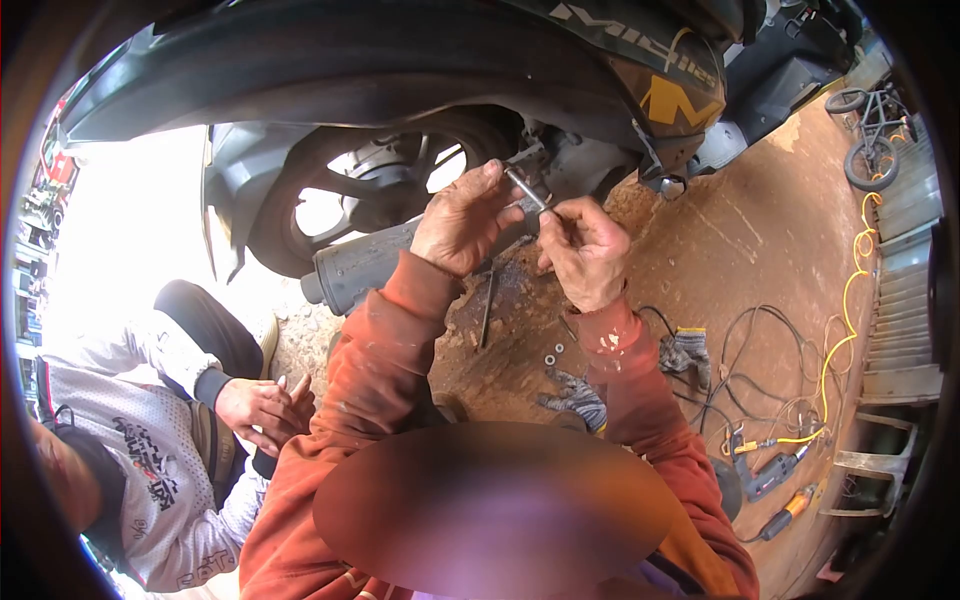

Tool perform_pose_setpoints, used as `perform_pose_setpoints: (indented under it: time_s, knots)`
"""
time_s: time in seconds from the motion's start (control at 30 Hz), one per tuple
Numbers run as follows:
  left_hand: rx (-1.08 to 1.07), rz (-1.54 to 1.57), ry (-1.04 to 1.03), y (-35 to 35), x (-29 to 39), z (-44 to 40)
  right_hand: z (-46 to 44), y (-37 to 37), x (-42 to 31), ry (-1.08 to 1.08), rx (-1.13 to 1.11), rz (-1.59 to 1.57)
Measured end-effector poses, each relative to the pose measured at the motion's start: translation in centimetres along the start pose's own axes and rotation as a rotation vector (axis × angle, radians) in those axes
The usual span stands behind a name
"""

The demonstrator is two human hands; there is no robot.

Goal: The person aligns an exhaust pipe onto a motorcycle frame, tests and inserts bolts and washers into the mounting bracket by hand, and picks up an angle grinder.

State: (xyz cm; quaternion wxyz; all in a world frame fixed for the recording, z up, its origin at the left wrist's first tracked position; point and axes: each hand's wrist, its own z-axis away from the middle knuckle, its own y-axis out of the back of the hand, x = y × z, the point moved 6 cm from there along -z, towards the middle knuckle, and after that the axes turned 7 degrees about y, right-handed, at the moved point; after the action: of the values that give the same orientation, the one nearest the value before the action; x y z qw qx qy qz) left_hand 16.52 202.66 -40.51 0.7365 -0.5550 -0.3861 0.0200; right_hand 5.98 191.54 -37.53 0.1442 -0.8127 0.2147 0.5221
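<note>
Between my two hands is a slim silver metal bolt (528, 190), slanting down to the right. My left hand (462, 220) is closed at its upper end, thumb and fingertips pinching there. The fingertips of my right hand (587, 250) are pinched on its lower end. Both ends are partly covered by my fingers. Just behind the hands are the scooter's exhaust muffler (365, 268) and the rear wheel (275, 215), under the dark bodywork (330, 75).
A person in a white jersey (165, 440) sits at the left, hands together. On the dirt floor lie two washers (555, 353), work gloves (578, 397), a metal rod (488, 308), black cables (755, 350) and power tools (775, 472). A yellow cord (850, 315) runs along the right, near a small bicycle (870, 135).
</note>
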Motion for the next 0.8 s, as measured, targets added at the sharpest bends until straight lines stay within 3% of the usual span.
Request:
perform_pose_setpoints:
  time_s: [0.07,0.2,0.27,0.8]
  knots:
    - [0.035,-0.011,-0.023,-0.2,0.2,0.1,-0.1,0.4,0.1,0.12,-0.008,0.262]
    - [0.098,-0.136,-0.059,-0.3,0.7,0.2,-0.5,-0.1,-2.3,0.329,0.003,0.417]
    - [0.086,-0.142,-0.063,-0.4,0.8,0.3,-0.3,-0.5,-3.3,0.568,-0.034,0.594]
    - [0.099,-0.511,-0.082,1.0,3.6,0.6,-0.1,-1.3,-4.3,0.651,-0.116,0.673]
